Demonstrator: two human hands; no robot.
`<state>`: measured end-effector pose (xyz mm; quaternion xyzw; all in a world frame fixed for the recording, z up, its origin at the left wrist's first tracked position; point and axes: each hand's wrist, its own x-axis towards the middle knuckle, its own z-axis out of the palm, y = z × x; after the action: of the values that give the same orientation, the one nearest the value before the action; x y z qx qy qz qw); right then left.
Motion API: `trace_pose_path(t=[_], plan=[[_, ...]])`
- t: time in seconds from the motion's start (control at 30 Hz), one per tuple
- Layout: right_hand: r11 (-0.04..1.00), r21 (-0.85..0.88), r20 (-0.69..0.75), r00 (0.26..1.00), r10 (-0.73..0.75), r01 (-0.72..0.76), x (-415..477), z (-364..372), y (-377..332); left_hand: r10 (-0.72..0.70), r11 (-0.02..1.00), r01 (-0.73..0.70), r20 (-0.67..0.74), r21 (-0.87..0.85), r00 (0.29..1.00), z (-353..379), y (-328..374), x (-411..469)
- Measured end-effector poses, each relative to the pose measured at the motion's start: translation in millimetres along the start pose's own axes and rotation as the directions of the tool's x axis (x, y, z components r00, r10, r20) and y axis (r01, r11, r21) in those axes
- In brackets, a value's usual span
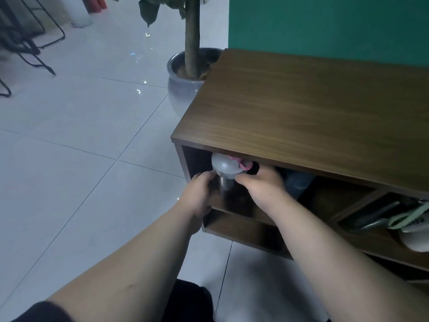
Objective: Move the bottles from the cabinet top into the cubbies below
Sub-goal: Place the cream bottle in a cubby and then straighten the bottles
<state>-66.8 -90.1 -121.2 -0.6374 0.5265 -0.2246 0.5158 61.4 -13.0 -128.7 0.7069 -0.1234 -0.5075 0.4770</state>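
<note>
A bottle [224, 169] with a clear domed lid, a pink strap and a dark metallic body stands in the leftmost upper cubby of the wooden cabinet [301, 108]. My left hand [199, 194] grips its left side just under the lid. My right hand [260, 185] holds its right side, fingers curled round the neck. The bottle's lower body is partly hidden between my hands. A dark blue bottle [296, 183] sits deeper in the same cubby, right of my right hand. No bottle stands on the cabinet top.
A potted plant in a glazed pot [183, 89] stands just left of the cabinet's far corner. A right-hand cubby holds dark objects and a white-and-green shoe [415, 231]. Black metal chair legs [27, 43] stand far left on the tiled floor. A green wall rises behind the cabinet.
</note>
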Motion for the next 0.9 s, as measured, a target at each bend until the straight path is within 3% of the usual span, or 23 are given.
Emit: trace_pose_path(t=[0.1, 0.27, 0.47, 0.77, 0.9], plan=[[1.0, -0.006, 0.032, 0.999, 0.005, -0.005, 3, 5, 0, -0.015, 0.996, 0.016, 0.012, -0.091, 1.0, 2, -1, 10], [1.0, -0.005, 0.032, 0.999, 0.012, -0.012, 9, 9, 8, 0.012, 0.997, -0.003, 0.12, -0.08, 0.993, 14, -7, 17], [1.0, -0.028, -0.023, 1.0, 0.007, -0.007, 11, 22, 22, 0.016, 0.993, -0.003, 0.113, -0.115, 0.994, 18, -6, 14], [0.996, 0.087, -0.026, 0.999, 0.019, -0.017, 10, 36, 36, -0.002, 0.986, 0.016, 0.086, -0.167, 0.996, 20, -4, 19], [0.991, 0.134, -0.011, 1.0, 0.013, -0.012, 4, 37, 34, 0.03, 0.994, -0.022, 0.069, -0.11, 0.997, 21, -5, 21]])
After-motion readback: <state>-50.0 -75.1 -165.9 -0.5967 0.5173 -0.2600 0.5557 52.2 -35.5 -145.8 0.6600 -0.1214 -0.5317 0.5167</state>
